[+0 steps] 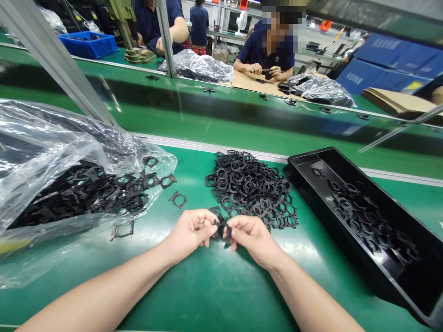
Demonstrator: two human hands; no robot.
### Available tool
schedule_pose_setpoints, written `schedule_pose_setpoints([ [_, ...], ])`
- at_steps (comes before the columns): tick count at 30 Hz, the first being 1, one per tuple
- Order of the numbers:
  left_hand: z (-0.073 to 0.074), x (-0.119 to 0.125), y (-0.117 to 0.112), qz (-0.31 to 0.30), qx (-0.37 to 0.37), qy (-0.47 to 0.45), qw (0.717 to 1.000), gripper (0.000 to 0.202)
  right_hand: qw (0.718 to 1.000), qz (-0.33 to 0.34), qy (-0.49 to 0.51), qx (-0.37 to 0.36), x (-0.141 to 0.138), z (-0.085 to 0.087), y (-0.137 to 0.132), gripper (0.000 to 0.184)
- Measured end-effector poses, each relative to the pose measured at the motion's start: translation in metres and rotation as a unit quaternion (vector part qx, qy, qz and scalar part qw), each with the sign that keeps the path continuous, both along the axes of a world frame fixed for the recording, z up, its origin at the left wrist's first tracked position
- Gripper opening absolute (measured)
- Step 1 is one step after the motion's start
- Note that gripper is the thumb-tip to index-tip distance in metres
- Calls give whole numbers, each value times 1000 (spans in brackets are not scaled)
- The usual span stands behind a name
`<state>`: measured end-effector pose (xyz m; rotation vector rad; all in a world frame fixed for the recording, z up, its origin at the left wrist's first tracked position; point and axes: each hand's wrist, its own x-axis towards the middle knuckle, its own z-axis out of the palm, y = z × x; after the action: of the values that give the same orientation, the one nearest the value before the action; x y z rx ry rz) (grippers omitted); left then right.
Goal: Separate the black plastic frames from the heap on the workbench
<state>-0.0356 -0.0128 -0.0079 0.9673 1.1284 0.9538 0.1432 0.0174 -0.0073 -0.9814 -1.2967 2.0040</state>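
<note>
Between my two hands is a small black plastic ring-shaped part, held just above the green tabletop. My left hand pinches its left edge between thumb and fingers. On the opposite edge my right hand grips it the same way. The fingertips hide part of its outline. Right behind the hands lies a heap of similar black ring parts. A loose black frame with a round hole rests left of the heap, and another loose black frame lies nearer me, by the clear plastic bag.
At left, an open clear plastic bag spills black parts. A long black tray with more parts stands at right. Beyond the metal rail runs a green conveyor with small black pieces along its far edge. Co-workers sit across it.
</note>
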Motion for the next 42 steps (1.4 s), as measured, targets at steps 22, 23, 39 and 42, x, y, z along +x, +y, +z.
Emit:
schedule_pose_setpoints([
  [22, 2, -1, 0, -2, -32, -101, 994, 31, 992, 59, 106, -24, 5, 2, 2, 21],
  [23, 2, -1, 0, 6, -27, -93, 995, 31, 993, 58, 101, -26, 5, 2, 4, 21],
  [39, 4, 2, -1, 34, 42, 30, 998, 24, 998, -46, -12, 34, 5, -3, 7, 21],
  [42, 3, 1, 0, 0, 44, 27, 999, 25, 999, -41, -11, 33, 6, -1, 8, 22],
])
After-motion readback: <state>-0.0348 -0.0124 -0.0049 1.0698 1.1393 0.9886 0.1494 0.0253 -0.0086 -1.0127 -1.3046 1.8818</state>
